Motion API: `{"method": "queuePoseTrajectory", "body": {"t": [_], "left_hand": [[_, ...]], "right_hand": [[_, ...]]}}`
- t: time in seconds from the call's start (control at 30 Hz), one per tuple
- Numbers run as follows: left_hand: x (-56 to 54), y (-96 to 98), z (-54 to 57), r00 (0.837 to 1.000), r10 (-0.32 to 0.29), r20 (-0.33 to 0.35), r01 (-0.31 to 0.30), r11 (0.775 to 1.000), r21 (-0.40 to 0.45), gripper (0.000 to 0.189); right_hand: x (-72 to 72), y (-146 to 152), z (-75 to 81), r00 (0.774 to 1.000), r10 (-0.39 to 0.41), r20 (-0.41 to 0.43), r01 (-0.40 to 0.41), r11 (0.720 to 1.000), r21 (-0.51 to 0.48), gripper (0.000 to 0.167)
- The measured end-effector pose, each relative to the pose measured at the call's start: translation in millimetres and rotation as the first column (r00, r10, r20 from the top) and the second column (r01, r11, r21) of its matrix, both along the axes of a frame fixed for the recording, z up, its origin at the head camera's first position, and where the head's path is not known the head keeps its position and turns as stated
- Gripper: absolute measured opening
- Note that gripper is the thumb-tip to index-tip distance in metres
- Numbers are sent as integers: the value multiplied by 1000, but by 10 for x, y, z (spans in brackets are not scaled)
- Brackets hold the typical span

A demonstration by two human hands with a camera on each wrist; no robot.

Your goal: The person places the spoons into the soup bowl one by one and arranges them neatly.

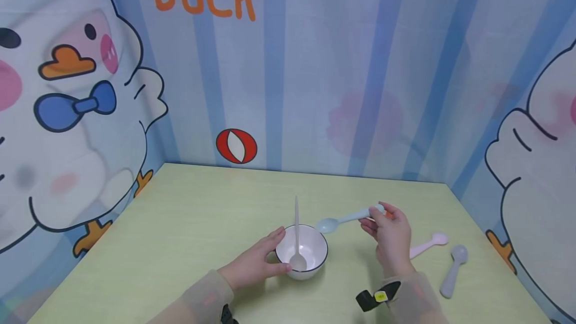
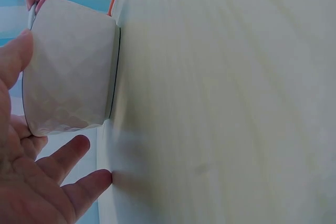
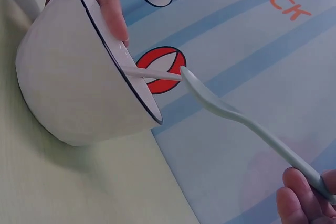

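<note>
A white bowl (image 1: 315, 264) with a dark rim stands upright on the table. My left hand (image 1: 254, 264) holds it at its left side, thumb at the near rim and fingers along the far left. In the left wrist view, some fingers (image 2: 86, 192) spread below the bowl's wall. A pale spoon (image 1: 297, 234) stands in the bowl, its handle rising past the far rim. My right hand (image 1: 392, 234) pinches a light blue spoon (image 1: 351, 217) by its handle end. That spoon's head (image 3: 202, 90) hangs just outside the bowl's right rim, above the table.
A pink spoon (image 1: 438, 239) lies right of my right hand, partly hidden by it. Beside it is a greyish purple spoon (image 1: 452, 270). Cloth walls with duck pictures (image 1: 252, 89) border the pale yellow table (image 1: 202, 214) at the back and sides.
</note>
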State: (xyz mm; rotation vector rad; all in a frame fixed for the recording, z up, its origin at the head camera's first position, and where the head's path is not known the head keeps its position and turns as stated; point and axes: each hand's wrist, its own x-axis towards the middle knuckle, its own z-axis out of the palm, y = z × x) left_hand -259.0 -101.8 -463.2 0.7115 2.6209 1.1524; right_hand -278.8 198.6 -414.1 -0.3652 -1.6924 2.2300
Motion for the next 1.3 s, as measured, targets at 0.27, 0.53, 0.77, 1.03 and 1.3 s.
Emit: {"method": "queuePoseTrajectory", "body": {"t": [0.27, 0.53, 0.77, 1.03, 1.3], "left_hand": [[-5, 3, 14, 1000, -8, -3, 8, 1000, -2, 88], [0, 1, 25, 1000, -11, -1, 11, 1000, 10, 88], [-5, 1, 32, 1000, -14, -4, 14, 1000, 5, 88], [-1, -8, 32, 1000, -15, -13, 15, 1000, -1, 88], [0, -5, 29, 1000, -13, -5, 13, 1000, -5, 89]], "right_hand": [[-63, -105, 26, 997, 74, 34, -76, 995, 63, 41], [-146, -175, 22, 983, 164, 85, -175, 974, 141, 42], [-264, -230, -15, 958, 259, 119, -278, 942, 188, 37], [-378, -307, -51, 918, 369, 143, -394, 884, 251, 35], [-458, -382, -69, 878, 450, 165, -479, 824, 303, 37]]}}
